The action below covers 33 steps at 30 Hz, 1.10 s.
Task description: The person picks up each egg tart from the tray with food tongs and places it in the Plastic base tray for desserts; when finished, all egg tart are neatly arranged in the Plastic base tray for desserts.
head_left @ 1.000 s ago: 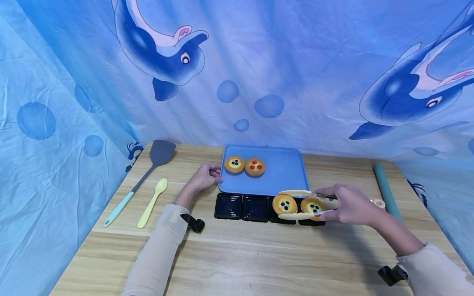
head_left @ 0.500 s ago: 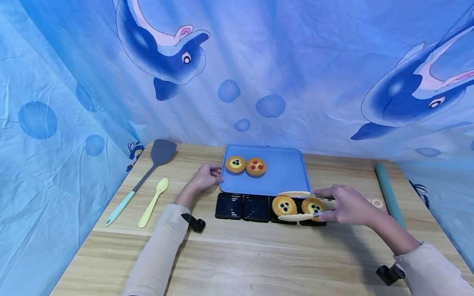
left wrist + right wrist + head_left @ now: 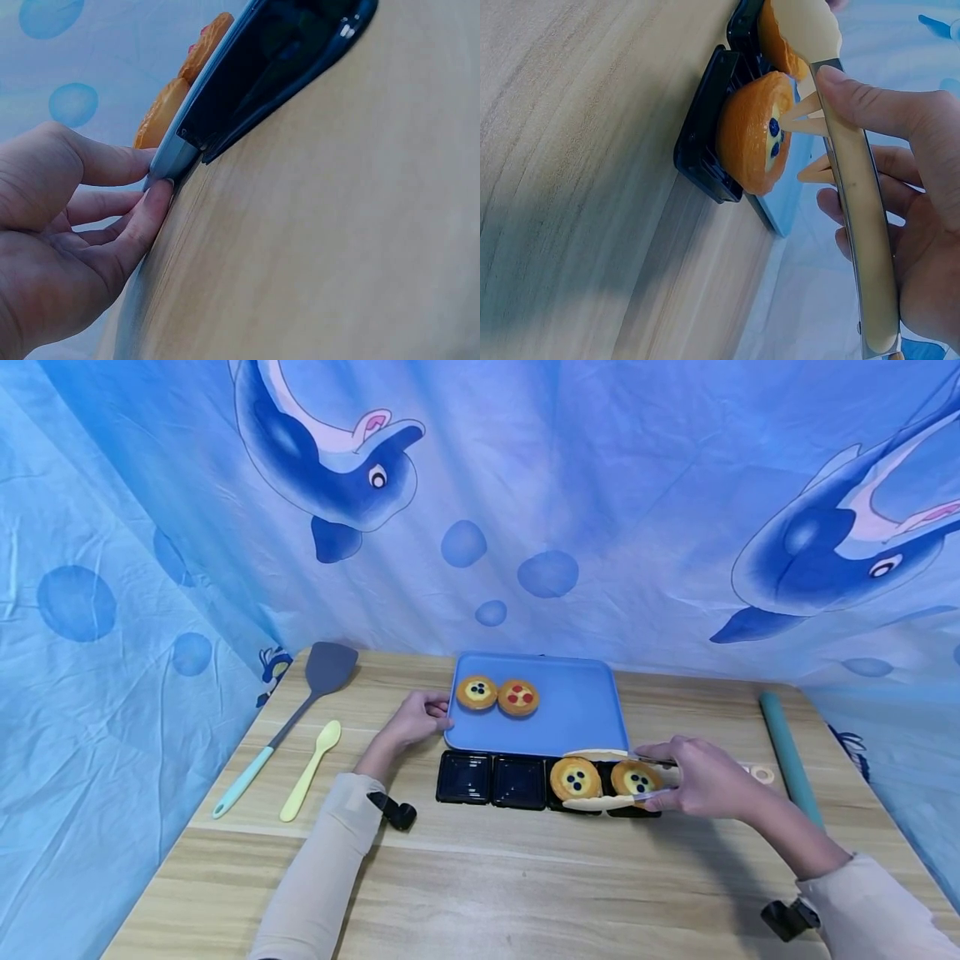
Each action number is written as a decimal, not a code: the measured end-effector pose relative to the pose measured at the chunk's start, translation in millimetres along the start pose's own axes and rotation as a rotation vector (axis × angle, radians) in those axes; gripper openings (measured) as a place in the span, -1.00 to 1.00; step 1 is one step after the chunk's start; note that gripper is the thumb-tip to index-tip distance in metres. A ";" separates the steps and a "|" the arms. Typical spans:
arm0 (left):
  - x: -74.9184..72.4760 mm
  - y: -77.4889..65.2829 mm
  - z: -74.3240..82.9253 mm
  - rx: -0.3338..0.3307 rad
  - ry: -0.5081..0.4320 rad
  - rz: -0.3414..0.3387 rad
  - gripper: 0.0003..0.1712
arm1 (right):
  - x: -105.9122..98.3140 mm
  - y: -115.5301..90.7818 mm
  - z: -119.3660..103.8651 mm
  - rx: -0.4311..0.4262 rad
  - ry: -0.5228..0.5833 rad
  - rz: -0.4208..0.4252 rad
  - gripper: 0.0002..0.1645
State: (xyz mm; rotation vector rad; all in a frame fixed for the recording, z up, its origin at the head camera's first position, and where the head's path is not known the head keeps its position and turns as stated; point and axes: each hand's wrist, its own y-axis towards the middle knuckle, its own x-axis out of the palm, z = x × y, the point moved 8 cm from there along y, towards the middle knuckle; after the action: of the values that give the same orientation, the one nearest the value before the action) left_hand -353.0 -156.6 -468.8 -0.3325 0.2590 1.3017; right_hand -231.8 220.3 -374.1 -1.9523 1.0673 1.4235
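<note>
My left hand [image 3: 412, 718] pinches the left edge of the blue tray [image 3: 577, 706] between thumb and fingers. On that tray lie a blueberry egg tart [image 3: 476, 692] and a red-topped one [image 3: 518, 698], side by side. In my right hand [image 3: 708, 777] are tongs [image 3: 866, 225] with cream tips, whose arms stand on either side of a blueberry tart [image 3: 576, 779]. It sits in the third compartment of the black container [image 3: 464, 777], along the tray's front edge. Another blueberry tart [image 3: 742, 139] fills the rightmost compartment, beneath the tongs; the two left compartments hold nothing.
Left on the wooden table [image 3: 480, 885] lie a grey spatula [image 3: 330, 668] with a mint handle and a pale yellow spoon [image 3: 309, 772]. A teal rolling pin [image 3: 789, 760] lies by the right edge. A dolphin-print curtain [image 3: 510, 510] hangs behind.
The tart between the tongs has shifted slightly down and to the left in its compartment. The tongs' tips have lowered a little and stand slightly wider. My left hand has stayed put.
</note>
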 end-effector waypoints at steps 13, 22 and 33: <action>-0.2 0.2 2.6 0.020 0.009 0.000 -0.42 | -11.5 -3.8 1.1 0.026 0.094 -0.003 0.21; 0.4 1.3 -0.2 0.018 -0.002 0.001 -0.42 | -18.4 -5.2 3.0 0.065 0.114 -0.009 0.21; -0.3 0.4 2.2 0.025 0.015 0.008 -0.42 | -41.7 14.2 -11.7 0.012 0.114 0.007 0.18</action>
State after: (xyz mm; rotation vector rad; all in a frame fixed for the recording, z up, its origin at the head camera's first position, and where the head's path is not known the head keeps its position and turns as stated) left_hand -353.5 -156.0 -466.6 -0.3204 0.2887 1.3036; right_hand -243.2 215.9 -330.2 -2.0444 1.1311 1.3195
